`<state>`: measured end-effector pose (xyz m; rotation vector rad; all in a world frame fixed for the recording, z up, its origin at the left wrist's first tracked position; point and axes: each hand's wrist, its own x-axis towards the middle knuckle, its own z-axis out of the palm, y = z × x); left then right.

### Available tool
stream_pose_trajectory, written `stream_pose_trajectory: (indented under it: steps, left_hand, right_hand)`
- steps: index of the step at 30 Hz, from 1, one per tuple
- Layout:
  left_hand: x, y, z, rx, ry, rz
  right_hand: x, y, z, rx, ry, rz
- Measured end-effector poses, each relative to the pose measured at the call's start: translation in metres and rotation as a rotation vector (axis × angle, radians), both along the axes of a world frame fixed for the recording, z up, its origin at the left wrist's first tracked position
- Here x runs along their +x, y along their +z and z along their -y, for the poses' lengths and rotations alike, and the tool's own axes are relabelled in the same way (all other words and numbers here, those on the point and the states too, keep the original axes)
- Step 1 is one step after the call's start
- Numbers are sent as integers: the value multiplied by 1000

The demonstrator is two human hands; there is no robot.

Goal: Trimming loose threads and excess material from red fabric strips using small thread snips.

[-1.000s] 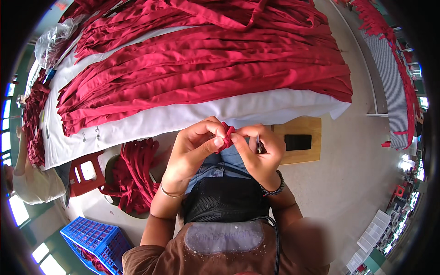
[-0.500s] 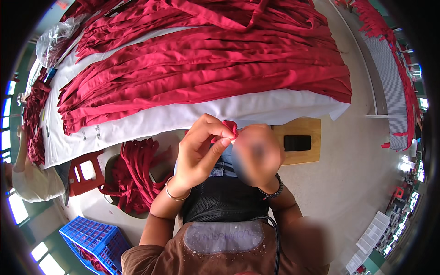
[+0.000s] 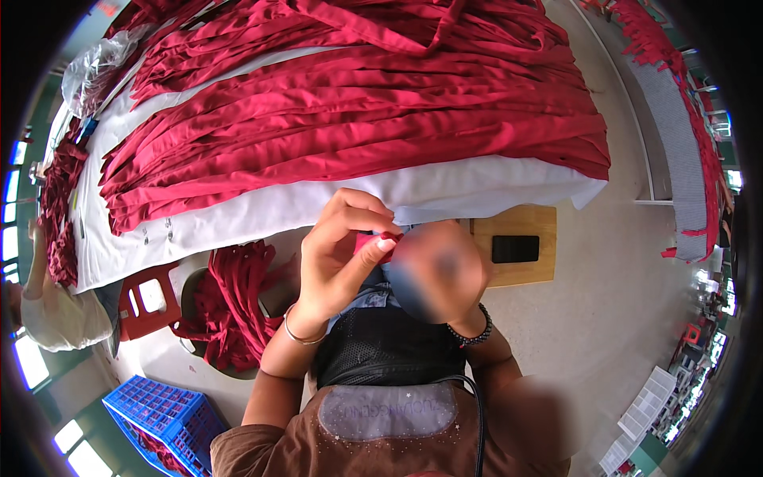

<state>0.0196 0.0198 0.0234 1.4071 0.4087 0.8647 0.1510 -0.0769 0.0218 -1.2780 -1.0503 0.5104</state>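
Observation:
My left hand (image 3: 338,250) is closed, thumb and forefinger pinching a small piece of red fabric (image 3: 387,237) above my lap. Close beside it on the right is my right hand (image 3: 457,266); a blurred patch covers its fingers, so what they hold cannot be made out. Both hands are just off the near edge of a table covered with white cloth (image 3: 262,208). Long red fabric strips (image 3: 358,119) lie across it in folded, overlapping rows.
Below the table's right part, a dark phone (image 3: 515,249) lies on a wooden stool (image 3: 520,277). To my left are a heap of red strips (image 3: 234,306), a red plastic stool (image 3: 151,298) and a blue crate (image 3: 163,417). Another person (image 3: 67,318) works at the far left.
My left hand has shifted slightly left, and less of the red fabric shows above its fingertips. The right hand stays nearly in place.

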Motion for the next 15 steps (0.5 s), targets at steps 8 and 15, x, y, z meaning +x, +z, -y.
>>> stream_pose_trajectory:
  steps: [8, 15]
  left_hand:
    - [0, -3, 4, -279, 101, 179]
    - [-4, 2, -3, -237, -80, 4]
  right_hand:
    - [0, -1, -1, 4, 91, 45]
    - [0, -13, 5, -65, 20, -23]
